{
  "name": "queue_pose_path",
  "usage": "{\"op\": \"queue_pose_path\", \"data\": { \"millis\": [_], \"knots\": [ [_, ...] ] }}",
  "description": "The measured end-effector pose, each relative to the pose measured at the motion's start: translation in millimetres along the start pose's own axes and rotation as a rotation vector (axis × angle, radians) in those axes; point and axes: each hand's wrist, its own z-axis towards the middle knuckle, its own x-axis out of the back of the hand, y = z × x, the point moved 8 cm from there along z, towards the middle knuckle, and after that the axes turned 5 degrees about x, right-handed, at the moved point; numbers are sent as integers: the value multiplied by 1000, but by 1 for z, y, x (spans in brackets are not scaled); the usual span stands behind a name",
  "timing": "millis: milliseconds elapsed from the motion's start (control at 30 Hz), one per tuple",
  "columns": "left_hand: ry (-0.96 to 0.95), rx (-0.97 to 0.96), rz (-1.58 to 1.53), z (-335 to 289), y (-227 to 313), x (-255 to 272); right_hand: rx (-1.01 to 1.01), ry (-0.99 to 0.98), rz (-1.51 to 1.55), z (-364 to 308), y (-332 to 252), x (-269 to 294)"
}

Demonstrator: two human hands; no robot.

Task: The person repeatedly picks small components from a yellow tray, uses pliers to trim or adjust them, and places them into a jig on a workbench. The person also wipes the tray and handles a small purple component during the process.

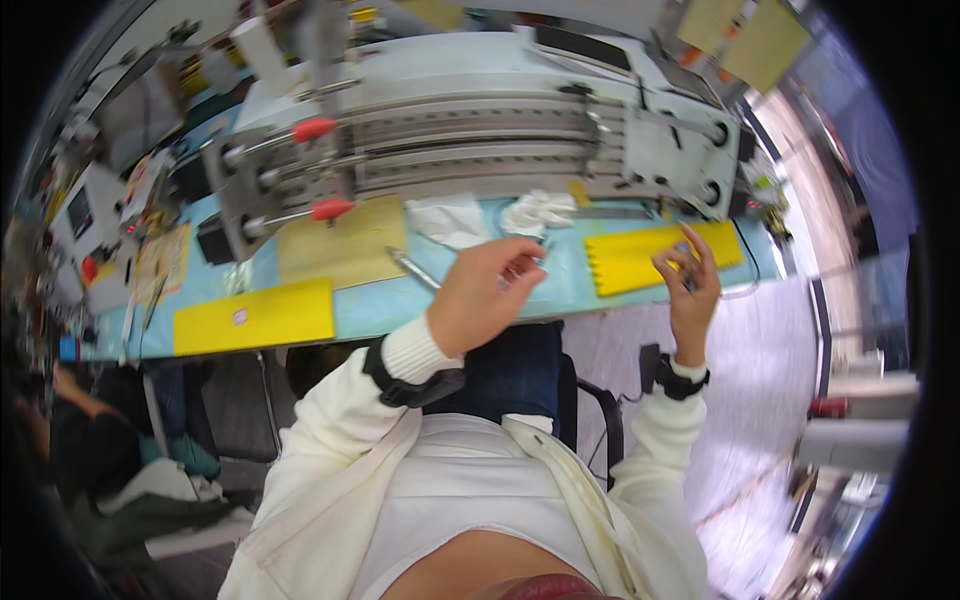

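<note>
My left hand [487, 287] hovers over the front of the blue-covered bench, fingers curled in toward the thumb. Whatever lies between those fingertips is too blurred to name. Off to the right, my right hand [692, 295] is raised with thumb and fingers brought together around something small and dark that I cannot make out. Behind it lies a yellow sheet [622, 263] with a notched left edge. A silver pen-like tool [412, 268] rests just left of my left hand. Beyond that hand are a crumpled white tissue [540, 211] and a flatter white tissue [447, 218].
A metal machine with long rails [470, 140] and red-tipped handles [330, 209] spans the bench's back. Another yellow sheet [270, 315] and a tan sheet [345, 245] lie left. A dark chair [510, 375] stands under the front edge. Someone's arm [85, 393] shows far left.
</note>
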Motion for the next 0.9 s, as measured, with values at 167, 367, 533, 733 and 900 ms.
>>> {"op": "queue_pose_path", "data": {
  "millis": [167, 367, 533, 733, 900],
  "knots": [
    [-62, 43, 3, 23, 15, -13, 25, 70, 78, 24, -14, 3],
    [0, -55, -9, 55, 20, -26, 76, 260, -34, 59, -13, -8],
    [78, -79, -28, 49, 23, -22, 54, 250, -112, 29, -13, 2],
    [-94, -112, 80, 26, 15, -54, -230, 641, -78, -29, 64, 93],
    [-198, -356, 441, 13, 18, -103, -281, 501, -391, -44, 93, 113]
  ]
}}
